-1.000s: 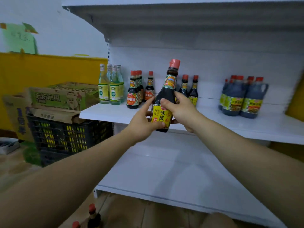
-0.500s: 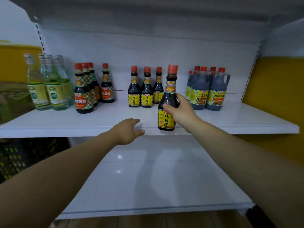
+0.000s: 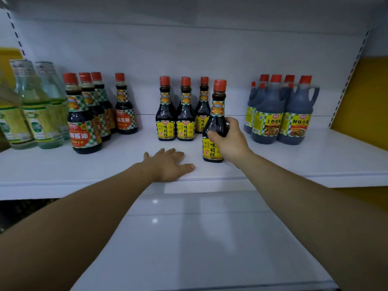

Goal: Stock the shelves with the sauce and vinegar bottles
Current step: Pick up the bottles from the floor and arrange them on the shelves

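From the head camera, the right hand (image 3: 227, 141) grips a dark sauce bottle (image 3: 216, 114) with a red cap and yellow label, fingers and thumb curled round its shoulder. The bottle is upright with its base down at the board of the white middle shelf (image 3: 294, 164), near the front edge. It is just in front of a row of three matching bottles (image 3: 185, 114) and nearest the right-hand one. The left hand (image 3: 168, 164) lies flat on the shelf edge to the left of the held bottle, fingers loosely spread and holding nothing. Further left stand red-labelled sauce bottles (image 3: 84, 122), and beyond them pale clear vinegar bottles (image 3: 35, 110), blurred at the frame's edge. To the right is a cluster of big handled jugs (image 3: 279, 114). Below, both forearms reach over a glossy white lower shelf (image 3: 199, 238).
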`<state>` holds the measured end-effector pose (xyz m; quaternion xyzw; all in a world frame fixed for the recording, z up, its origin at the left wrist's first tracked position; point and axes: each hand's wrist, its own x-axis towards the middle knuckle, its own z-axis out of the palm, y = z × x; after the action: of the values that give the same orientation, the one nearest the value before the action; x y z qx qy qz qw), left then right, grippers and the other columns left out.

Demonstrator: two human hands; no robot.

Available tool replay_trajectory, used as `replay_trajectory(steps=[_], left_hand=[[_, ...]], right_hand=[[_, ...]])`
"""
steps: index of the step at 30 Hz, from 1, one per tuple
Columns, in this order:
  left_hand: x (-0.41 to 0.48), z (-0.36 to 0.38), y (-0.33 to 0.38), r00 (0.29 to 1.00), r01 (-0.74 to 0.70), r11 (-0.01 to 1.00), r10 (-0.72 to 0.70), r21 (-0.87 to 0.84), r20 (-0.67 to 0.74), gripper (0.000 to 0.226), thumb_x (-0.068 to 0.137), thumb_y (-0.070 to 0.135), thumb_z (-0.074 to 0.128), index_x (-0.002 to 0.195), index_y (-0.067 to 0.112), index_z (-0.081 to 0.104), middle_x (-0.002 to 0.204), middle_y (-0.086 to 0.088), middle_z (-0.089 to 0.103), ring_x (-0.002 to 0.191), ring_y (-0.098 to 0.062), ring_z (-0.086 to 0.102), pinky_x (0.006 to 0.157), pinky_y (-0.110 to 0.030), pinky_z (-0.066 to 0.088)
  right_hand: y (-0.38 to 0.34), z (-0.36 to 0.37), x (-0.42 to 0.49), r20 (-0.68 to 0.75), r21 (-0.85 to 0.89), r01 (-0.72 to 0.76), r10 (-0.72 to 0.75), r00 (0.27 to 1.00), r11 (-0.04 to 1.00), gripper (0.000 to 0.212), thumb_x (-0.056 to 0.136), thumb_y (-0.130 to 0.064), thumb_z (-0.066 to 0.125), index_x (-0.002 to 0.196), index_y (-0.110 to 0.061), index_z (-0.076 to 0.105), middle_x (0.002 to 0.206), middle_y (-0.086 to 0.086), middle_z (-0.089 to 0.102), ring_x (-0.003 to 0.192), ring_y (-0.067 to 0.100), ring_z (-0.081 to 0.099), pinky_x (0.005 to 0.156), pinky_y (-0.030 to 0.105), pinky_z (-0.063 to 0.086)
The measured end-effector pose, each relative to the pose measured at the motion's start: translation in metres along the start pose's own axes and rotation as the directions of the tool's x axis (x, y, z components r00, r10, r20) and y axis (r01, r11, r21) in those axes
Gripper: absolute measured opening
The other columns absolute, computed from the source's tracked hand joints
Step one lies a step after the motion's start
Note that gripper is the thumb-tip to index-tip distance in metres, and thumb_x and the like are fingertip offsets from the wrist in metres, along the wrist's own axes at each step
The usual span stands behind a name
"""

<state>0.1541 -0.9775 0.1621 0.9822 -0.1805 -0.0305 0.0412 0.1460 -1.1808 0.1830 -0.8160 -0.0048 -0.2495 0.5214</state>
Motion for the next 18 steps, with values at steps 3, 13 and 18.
replay_trajectory(steps=[3,13,18], left_hand=[[0.008,0.004,0.001,0.999,0.031,0.999,-0.031,-0.01,0.032,0.084,0.074,0.085,0.017,0.146,0.042,0.013,0.158,0.01,0.003,0.145,-0.023,-0.001,0.106,-0.066,-0.002],[0.012,0.013,-0.003,1.0,0.004,1.0,-0.004,-0.01,-0.005,0.083,0.074,0.083,0.017,0.146,0.042,0.01,0.158,0.01,0.003,0.145,-0.019,0.0,0.108,-0.063,0.001],[0.013,0.012,-0.003,1.0,0.005,0.999,-0.006,-0.04,-0.001,0.083,0.074,0.083,0.018,0.146,0.043,0.01,0.158,0.012,0.002,0.145,-0.019,-0.001,0.109,-0.062,-0.002]], right_hand=[[0.009,0.008,0.02,0.002,-0.148,0.065,-0.065,0.998,0.987,0.061,0.087,-0.041,0.064,0.139,-0.021,0.039,0.125,0.007,0.05,0.105,0.021,0.054,0.09,0.035,0.047],[0.036,0.039,0.076,-0.033,-0.133,0.013,-0.018,0.999,0.991,0.057,0.09,-0.041,0.06,0.137,-0.019,0.037,0.124,0.006,0.059,0.104,0.026,0.059,0.083,0.035,0.049],[0.045,0.048,0.093,-0.034,-0.093,0.005,-0.008,0.999,0.996,0.056,0.091,-0.04,0.059,0.139,-0.021,0.037,0.123,0.004,0.06,0.104,0.025,0.059,0.086,0.038,0.051]])
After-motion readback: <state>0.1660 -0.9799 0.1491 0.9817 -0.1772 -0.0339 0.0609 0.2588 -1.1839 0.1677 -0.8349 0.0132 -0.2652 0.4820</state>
